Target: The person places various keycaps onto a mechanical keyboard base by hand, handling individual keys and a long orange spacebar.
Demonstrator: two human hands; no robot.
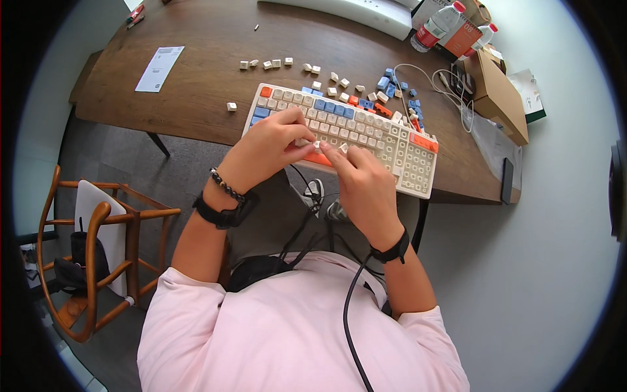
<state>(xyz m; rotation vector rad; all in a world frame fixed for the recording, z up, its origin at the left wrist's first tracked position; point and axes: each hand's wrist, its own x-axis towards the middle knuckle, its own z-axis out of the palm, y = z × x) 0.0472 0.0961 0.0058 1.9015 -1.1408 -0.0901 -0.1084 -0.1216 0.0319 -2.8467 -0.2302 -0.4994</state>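
Observation:
A cream keyboard (426,189) with cream, blue and orange keycaps lies at the table's front edge, tilted down to the right. My left hand (277,145) is closed in a pinch over its lower rows, with a small cream keycap (317,145) at the fingertips. Beside it, my right hand (361,176) is also closed, its thumb tip touching near that keycap. Another pale keycap (343,149) shows between the right thumb and forefinger. An orange space bar (318,159) is partly covered by my hands. Bare switches show on the keyboard's right side.
Loose cream keycaps (277,63) lie behind the keyboard, with loose blue keycaps (383,83) farther right. A white cable (428,73), a cardboard box (499,98) and a bottle (437,27) stand or lie at the right. A paper slip (159,69) is at left; a wooden chair (98,261) stands below.

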